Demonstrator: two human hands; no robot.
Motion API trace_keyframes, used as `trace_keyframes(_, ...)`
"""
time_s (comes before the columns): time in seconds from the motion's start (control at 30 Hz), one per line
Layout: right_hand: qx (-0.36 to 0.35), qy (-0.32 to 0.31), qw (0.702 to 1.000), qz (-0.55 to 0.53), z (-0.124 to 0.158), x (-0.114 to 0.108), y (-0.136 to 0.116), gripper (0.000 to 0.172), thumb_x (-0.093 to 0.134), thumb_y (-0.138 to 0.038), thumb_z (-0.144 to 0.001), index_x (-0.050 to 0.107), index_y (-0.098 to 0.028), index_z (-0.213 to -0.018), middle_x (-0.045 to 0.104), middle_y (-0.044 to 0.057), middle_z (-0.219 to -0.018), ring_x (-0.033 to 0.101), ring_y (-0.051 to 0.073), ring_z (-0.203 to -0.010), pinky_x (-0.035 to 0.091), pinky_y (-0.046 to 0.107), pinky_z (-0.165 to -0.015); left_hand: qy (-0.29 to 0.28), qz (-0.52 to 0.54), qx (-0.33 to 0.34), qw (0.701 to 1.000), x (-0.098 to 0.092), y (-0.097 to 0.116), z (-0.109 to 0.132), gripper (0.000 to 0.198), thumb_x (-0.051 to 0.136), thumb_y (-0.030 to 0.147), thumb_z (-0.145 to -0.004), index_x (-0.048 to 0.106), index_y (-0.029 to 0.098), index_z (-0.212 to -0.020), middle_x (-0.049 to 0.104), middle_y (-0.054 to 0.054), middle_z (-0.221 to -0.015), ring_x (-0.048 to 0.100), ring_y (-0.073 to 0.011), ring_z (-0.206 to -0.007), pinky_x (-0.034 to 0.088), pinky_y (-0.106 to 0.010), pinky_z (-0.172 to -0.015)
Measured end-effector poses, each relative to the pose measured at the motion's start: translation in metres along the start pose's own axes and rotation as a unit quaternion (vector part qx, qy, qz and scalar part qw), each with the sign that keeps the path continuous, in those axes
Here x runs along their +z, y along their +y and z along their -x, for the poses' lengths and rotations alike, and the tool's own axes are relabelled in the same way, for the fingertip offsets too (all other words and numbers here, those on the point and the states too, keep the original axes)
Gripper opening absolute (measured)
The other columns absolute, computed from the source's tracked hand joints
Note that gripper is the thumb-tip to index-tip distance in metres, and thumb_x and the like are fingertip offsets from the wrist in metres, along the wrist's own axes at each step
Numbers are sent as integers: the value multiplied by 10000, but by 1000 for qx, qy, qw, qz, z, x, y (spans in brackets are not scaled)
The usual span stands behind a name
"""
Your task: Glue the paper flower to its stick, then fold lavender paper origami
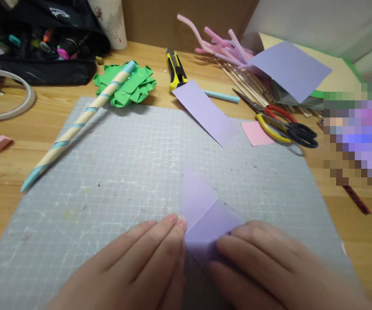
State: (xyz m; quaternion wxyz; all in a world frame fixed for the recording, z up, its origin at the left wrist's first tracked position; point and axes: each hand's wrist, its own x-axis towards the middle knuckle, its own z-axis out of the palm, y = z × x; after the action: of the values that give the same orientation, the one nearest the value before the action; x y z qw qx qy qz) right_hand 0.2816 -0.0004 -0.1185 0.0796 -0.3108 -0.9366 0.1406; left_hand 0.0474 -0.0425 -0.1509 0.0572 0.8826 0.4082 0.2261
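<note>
A light purple sheet of paper (201, 215) with a diagonal crease lies on the grey cutting mat (134, 172), near its front. My left hand (140, 258) is closed at the paper's left edge, fingers close together and the thumb mostly hidden beneath them. At the paper's lower right, my right hand (263, 262) grips the edge with bent fingers, a little blurred. Its fingertips partly cover that corner. Farther back on the mat are a purple paper strip (205, 114) and a small pink paper square (255, 134).
A striped paper tube (76, 127) leans over folded green paper (137, 88). Behind are a yellow utility knife (176, 69), scissors (279, 125), pink paper tubes (224, 47), wooden sticks (247, 82) and another purple sheet (290, 71). At left are a tape roll (27, 97) and a black pen case (50, 71).
</note>
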Motion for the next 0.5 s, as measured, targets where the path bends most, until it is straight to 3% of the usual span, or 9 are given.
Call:
trace_keyframes(0.13,-13,9,1000,6,-4,0,-3,262,419,-179,-901,634,-236,-763,681,29,-714,584,170,-586,467,322,-517,4,15,-33,999,1,3,-1,452,359,67,-841,591,225,-1195,661,-23,-1209,600,-190,-1132,495,-324,-992)
trace_keyframes(0.23,8,54,998,-40,-3,-8,3,292,381,-209,-916,617,-235,-746,670,39,-694,583,168,-575,470,314,-505,18,6,-64,998,3,5,-5,439,330,78,-852,617,238,-1143,682,-4,-1162,627,-171,-1074,487,-319,-992)
trace_keyframes(0.37,89,36,981,-170,-6,-16,11,195,469,-204,-906,602,-222,-765,665,26,-763,623,145,-705,507,257,-601,10,-5,-44,999,2,7,-9,399,306,92,-877,633,218,-1068,686,-6,-1141,623,-160,-1062,468,-296,-997)
trace_keyframes(0.5,187,38,957,-218,-15,-15,13,161,523,-194,-879,593,-216,-735,624,-14,-665,597,118,-615,470,233,-545,8,2,-32,999,-1,9,-11,278,417,120,-861,630,204,-1019,673,-43,-1147,607,-194,-1085,487,-317,-960)
